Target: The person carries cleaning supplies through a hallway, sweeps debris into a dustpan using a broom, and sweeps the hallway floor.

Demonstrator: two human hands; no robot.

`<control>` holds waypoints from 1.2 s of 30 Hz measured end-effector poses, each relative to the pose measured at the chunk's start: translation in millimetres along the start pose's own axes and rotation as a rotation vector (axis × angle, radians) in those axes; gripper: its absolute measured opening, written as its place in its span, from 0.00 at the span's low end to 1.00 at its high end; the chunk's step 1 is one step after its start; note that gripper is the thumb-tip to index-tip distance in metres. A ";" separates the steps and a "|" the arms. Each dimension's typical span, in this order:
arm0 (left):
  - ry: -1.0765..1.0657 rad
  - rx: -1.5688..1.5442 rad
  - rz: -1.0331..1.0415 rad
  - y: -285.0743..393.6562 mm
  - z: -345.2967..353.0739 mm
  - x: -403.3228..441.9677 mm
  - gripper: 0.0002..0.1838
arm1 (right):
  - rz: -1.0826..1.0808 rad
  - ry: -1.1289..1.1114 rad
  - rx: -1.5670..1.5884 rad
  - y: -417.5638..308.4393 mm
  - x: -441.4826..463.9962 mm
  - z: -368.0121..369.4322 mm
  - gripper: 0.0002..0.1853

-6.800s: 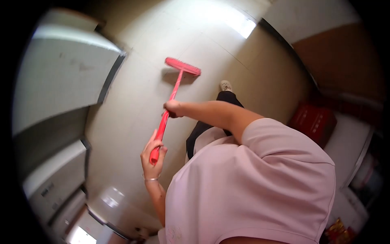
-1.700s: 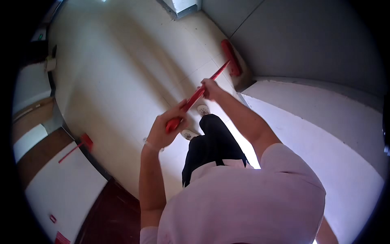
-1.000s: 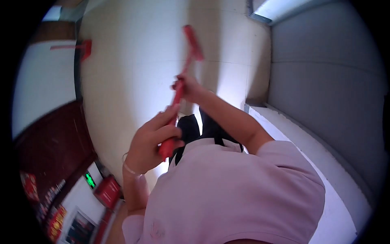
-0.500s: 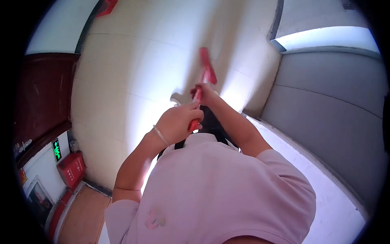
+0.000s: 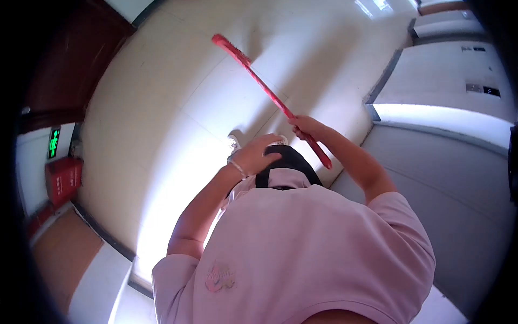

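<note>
A long red stick-like brush point(image 5: 268, 90) slants across the middle of the view. Its thicker, slightly blurred head, with what look like short dark bristles on one side, points up and left over the floor. My right hand point(image 5: 307, 127) is closed around the lower part of the handle, and the handle's end sticks out below it toward the right. Nothing is in my left hand point(image 5: 258, 155), which hovers before my waist with its fingers apart, away from the brush. Below the hands, my shoes point(image 5: 233, 144) show partly on the floor.
Pale tiles cover the corridor floor point(image 5: 178, 81). On the left stand a dark red door point(image 5: 65, 59), a green exit sign point(image 5: 54, 142) and a red box point(image 5: 63, 179) with white writing. A grey-panelled wall point(image 5: 442, 173) runs along the right.
My left hand has let go of the handle and opened. My right hand has moved right with the brush, whose head swung up and left. The view has turned somewhat.
</note>
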State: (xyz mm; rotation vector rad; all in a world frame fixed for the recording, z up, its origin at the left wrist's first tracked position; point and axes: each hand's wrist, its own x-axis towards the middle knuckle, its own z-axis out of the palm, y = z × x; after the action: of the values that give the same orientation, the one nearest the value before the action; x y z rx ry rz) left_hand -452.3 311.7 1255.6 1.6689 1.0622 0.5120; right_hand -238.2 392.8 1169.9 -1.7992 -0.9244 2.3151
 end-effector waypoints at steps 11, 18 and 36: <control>0.580 0.065 -0.750 -97.3 19.7 -63.8 0.15 | -0.281 0.022 -1.371 19.5 10.4 -76.5 0.14; 0.480 -0.103 -0.877 -54.1 111.4 -51.1 0.13 | -0.236 -0.020 -1.649 -45.0 68.1 -139.3 0.12; 0.944 -0.687 -1.013 -67.1 355.3 14.6 0.13 | -0.673 0.401 -1.764 -116.4 -76.6 -411.0 0.12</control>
State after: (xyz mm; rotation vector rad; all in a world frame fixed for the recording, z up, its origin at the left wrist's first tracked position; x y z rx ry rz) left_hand -201.1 137.2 1062.3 0.1037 1.9171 0.8443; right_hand 121.0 626.8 1237.5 -1.3984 -3.1369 0.3254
